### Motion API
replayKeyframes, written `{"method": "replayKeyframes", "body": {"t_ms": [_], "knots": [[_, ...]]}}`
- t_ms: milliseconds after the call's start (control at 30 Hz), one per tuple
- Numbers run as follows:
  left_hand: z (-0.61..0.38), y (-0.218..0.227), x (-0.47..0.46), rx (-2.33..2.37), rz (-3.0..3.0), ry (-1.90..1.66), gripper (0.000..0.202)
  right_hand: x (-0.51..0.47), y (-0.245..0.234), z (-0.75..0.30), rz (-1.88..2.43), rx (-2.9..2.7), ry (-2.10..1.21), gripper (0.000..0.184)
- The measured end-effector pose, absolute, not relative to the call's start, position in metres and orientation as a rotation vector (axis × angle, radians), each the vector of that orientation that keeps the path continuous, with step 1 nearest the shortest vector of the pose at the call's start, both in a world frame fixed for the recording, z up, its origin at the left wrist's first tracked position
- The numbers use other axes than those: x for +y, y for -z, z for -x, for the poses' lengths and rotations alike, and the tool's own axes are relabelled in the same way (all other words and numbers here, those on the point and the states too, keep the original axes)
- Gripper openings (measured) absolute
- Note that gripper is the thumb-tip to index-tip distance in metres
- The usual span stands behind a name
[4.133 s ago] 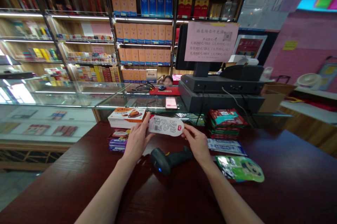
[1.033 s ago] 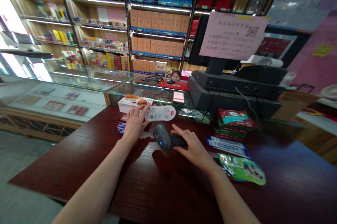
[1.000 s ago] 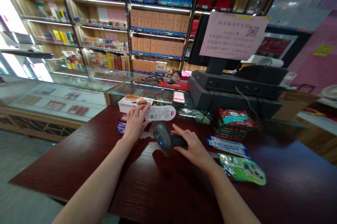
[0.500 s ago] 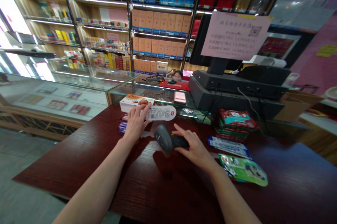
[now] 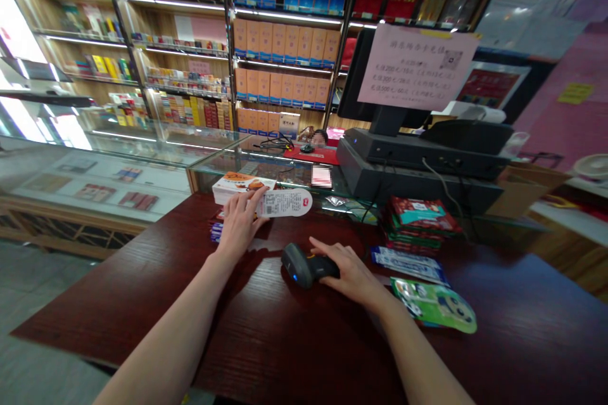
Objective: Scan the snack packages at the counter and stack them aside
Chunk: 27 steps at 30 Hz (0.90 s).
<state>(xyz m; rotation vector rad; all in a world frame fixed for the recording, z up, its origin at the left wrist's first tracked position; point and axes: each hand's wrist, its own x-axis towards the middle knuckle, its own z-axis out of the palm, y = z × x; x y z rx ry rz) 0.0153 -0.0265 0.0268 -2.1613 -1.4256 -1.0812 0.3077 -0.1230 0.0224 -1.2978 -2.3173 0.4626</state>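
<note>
My left hand [image 5: 237,222] is closed over the left end of a flat white package [image 5: 291,202]. This package has a rounded right end, printed text, a barcode and a red logo. Behind the hand is a white-and-orange box [image 5: 232,184], and purple packets [image 5: 216,232] show beside the wrist side. My right hand [image 5: 354,273] grips the handle of a dark barcode scanner [image 5: 298,264], its index finger stretched out above the handle. A blue light shows on the scanner's head, which is low over the dark wooden counter [image 5: 285,335]; whether it touches is unclear.
Red-brown packets [image 5: 420,218] are stacked at the right, with blue-and-white sachets [image 5: 408,264] and a green panda-print pouch [image 5: 434,305] nearer me. Behind stand a monitor with a paper sign [image 5: 415,69] and a glass display case [image 5: 156,151]. Part of a person's head [image 5: 320,137] shows beyond it.
The scanner has lowered slightly and turned, and a blue light now shows on its head. My right hand has lowered a little with it. My left hand stays on the white package.
</note>
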Motion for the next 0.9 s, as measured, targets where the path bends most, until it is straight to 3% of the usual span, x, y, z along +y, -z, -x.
{"method": "replayKeyframes", "body": {"t_ms": [267, 467, 700, 900], "knots": [[-0.017, -0.031, -0.028, -1.383, 2.188, 1.117, 0.076, -0.125, -0.025, -0.311, 1.31, -2.256, -0.559, 0.085], [-0.022, -0.031, -0.031, -1.285, 2.263, 1.103, 0.079, -0.117, -0.021, -0.308, 1.21, -1.731, -0.743, 0.065], [-0.037, -0.027, -0.037, -1.186, 2.395, 1.04, 0.074, -0.106, -0.019, -0.301, 1.137, -1.259, -0.941, 0.076], [-0.043, -0.025, -0.039, -1.232, 2.485, 1.082, 0.073, -0.111, -0.028, -0.295, 1.13, -1.213, -0.999, 0.064]]}}
